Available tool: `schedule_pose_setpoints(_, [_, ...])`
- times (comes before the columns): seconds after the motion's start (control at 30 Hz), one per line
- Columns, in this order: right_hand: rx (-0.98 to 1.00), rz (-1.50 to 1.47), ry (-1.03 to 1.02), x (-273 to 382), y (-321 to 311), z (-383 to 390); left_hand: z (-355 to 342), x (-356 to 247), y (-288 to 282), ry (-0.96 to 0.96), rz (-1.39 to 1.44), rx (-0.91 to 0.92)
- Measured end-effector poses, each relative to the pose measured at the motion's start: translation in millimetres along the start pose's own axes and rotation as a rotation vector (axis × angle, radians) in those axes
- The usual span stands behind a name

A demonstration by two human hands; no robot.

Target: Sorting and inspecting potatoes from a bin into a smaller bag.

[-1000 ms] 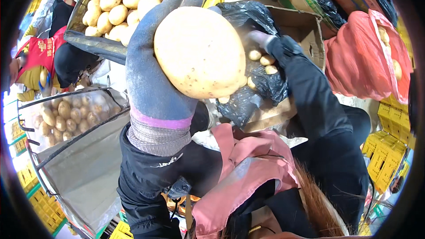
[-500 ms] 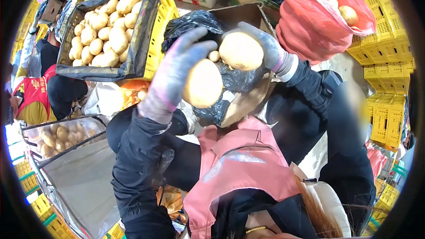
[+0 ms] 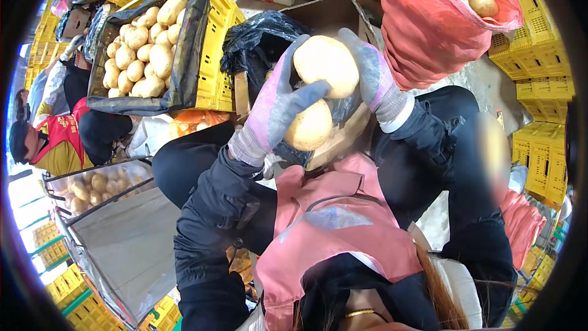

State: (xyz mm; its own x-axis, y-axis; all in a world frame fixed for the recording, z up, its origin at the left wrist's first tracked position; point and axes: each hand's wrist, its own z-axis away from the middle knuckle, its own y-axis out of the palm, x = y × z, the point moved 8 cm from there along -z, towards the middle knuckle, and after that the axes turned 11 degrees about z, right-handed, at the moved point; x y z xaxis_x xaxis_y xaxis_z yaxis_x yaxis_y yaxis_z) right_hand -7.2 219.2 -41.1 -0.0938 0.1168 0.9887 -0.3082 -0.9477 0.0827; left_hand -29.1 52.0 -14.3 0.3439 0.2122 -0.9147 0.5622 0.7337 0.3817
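Note:
Both my hands wear grey and pink gloves and meet in front of me over an open cardboard box [image 3: 334, 149] lined with black plastic [image 3: 260, 32]. A large pale potato [image 3: 326, 64] is between them. My right hand [image 3: 372, 72] cups its right side. My left hand [image 3: 277, 97] closes on its left side, thumb across its lower edge. A second potato [image 3: 310, 127] sits just below that thumb, against the left hand; the fingers behind it are hidden. Much of the box's inside is covered by my hands and the potatoes.
Black-lined yellow crate [image 3: 214, 70] of potatoes [image 3: 142, 52] stands at far left. A red mesh sack [image 3: 422, 30] of potatoes leans at far right. Stacked yellow crates [image 3: 539, 147] line the right. Lower left is a grey-sided bin [image 3: 125, 239]; beyond it, a person in a red vest [image 3: 63, 138].
My left hand has moved right with its potato and its spread fingers have closed onto the larger potato. A small potato seen between the hands is now out of sight.

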Motion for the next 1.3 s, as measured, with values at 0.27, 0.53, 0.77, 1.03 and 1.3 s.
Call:
schedule_pose_setpoints(0.27, [-0.024,0.021,0.209,-36.1,-6.0,-12.1,-10.0,15.2,-8.1,-0.14,0.345,-0.068])
schedule_pose_setpoints(0.53, [0.136,0.045,-0.126,-22.8,0.1,-8.9,-5.7,30.0,-7.1,-0.092,0.392,-0.073])
schedule_pose_setpoints(0.77, [0.314,0.024,-0.162,20.7,44.5,2.7,35.4,-12.0,9.1,-0.015,0.559,0.063])
schedule_pose_setpoints(1.03, [0.431,0.072,0.244,-9.2,52.6,0.7,228.8,-226.1,-202.7,0.676,0.628,-0.209])
schedule_pose_setpoints(1.3, [0.473,0.026,0.259,-18.4,71.7,-1.6,334.6,-384.9,-320.7,1.001,0.433,-0.788])
